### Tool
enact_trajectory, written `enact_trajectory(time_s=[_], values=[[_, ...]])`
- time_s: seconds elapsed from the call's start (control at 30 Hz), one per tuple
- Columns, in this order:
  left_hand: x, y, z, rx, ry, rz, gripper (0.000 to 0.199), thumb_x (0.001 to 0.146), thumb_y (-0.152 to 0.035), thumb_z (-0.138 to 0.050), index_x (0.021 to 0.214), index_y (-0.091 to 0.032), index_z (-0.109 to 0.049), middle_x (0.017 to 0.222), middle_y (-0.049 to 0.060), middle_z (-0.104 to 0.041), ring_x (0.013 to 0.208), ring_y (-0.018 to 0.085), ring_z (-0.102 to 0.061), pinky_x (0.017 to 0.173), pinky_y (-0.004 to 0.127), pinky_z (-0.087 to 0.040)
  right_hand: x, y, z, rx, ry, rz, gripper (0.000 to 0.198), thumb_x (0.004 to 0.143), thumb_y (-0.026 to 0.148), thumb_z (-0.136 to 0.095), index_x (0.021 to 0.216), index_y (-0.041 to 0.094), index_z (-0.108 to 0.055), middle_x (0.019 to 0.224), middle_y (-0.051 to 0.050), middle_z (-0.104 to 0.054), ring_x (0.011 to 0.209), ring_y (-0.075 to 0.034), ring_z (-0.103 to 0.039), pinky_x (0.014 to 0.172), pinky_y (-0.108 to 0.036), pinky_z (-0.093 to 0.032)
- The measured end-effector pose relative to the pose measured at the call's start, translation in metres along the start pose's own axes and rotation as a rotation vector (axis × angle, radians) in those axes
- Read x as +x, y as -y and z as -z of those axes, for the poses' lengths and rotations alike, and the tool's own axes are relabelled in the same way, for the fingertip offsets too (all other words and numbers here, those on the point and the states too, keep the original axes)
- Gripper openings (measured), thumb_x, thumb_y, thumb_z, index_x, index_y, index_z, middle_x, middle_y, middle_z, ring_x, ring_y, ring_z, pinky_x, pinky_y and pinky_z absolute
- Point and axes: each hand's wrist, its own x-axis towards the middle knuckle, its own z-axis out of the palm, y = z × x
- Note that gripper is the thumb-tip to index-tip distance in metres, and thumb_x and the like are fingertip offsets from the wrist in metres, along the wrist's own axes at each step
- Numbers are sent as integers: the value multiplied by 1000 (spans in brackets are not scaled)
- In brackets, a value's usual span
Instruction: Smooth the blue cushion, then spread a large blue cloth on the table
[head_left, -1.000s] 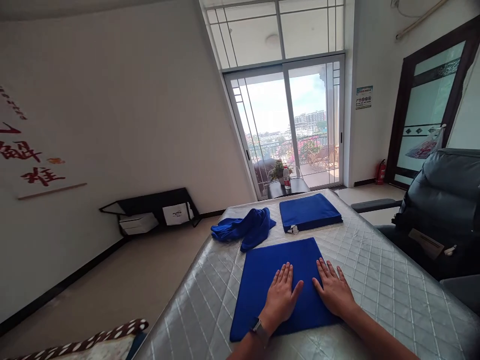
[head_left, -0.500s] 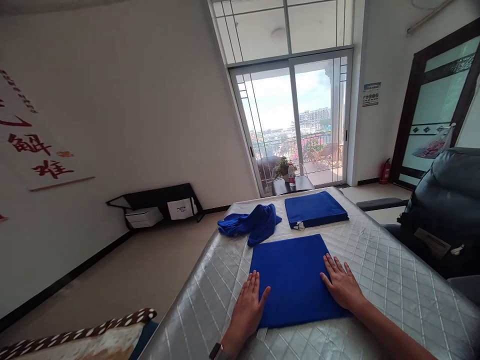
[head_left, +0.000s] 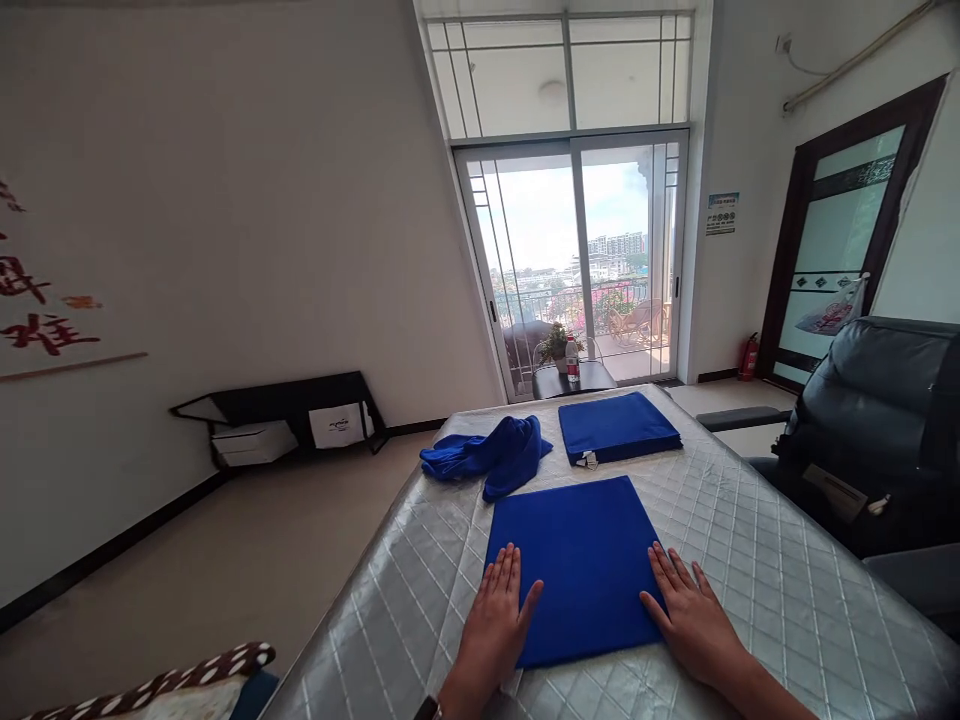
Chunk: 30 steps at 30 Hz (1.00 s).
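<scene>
A folded blue cloth [head_left: 581, 565] lies flat as a near-square on the silver quilted mattress [head_left: 757, 600]. My left hand [head_left: 496, 615] rests flat on its left edge, fingers out and thumb spread. On the opposite edge my right hand [head_left: 690, 605] lies open, palm down, fingertips on the cloth's right side. Beyond, a neat stack of folded blue cloths [head_left: 619, 425] shows white tags at its near corner. A crumpled blue cloth [head_left: 495, 455] sits to the left of that stack, close to the flat cloth's far left corner.
A dark leather chair [head_left: 874, 420] stands to the right of the mattress. At the far end a small table [head_left: 592, 377] holds a bottle [head_left: 572, 358] and a plant. A black rack [head_left: 285, 400] with white boxes is by the left wall. A spotted brown fabric [head_left: 202, 675] appears at lower left.
My right hand has slid slightly back toward me along the cloth's right edge. The left hand stays on the left edge. The camera view has shifted a little.
</scene>
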Motion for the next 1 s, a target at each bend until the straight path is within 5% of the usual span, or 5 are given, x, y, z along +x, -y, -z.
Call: enact_trajectory(time_s=[0.2, 0.37, 0.53, 0.8, 1.0], values=[[5, -103, 0, -122, 1, -445, 64, 101, -54, -20, 154, -18, -15, 161, 5, -18, 148, 21, -15, 120, 42, -24, 3, -3, -4, 4, -33, 10, 69, 96, 60, -21, 153, 21, -24, 160, -2, -20, 147, -24, -12, 120, -50, -9], [10, -148, -10, -133, 1, -539, 62, 102, -50, -16, 155, -16, -12, 161, 5, -16, 148, 21, -13, 120, 40, -24, 3, -5, -7, -22, -17, 31, 64, 97, 53, -25, 152, 21, -26, 160, -2, -18, 147, -24, -12, 120, -50, -10], [-1, -109, -11, -93, 43, -429, 63, 102, -52, -18, 155, -19, -10, 161, 4, -16, 148, 22, -15, 120, 42, -25, 3, -4, -5, -7, -15, 10, 70, 95, 60, -23, 152, 20, -26, 160, -3, -18, 147, -25, -12, 120, -50, -8], [-40, -13, 3, -24, 163, 6, 75, 97, -63, -20, 154, -16, -12, 160, 5, -11, 147, 26, -14, 120, 46, -22, 5, -5, -10, -21, -22, 11, 70, 95, 59, -21, 153, 20, -24, 160, 0, -15, 148, -24, -8, 120, -50, -6], [-48, -2, 4, -46, 176, 97, 83, 94, -67, -24, 154, -11, -14, 160, 8, -7, 148, 27, -11, 121, 47, -18, 4, -4, -10, -29, -30, 6, 71, 95, 60, -18, 154, 19, -21, 160, 0, -15, 148, -23, -8, 121, -49, -6]])
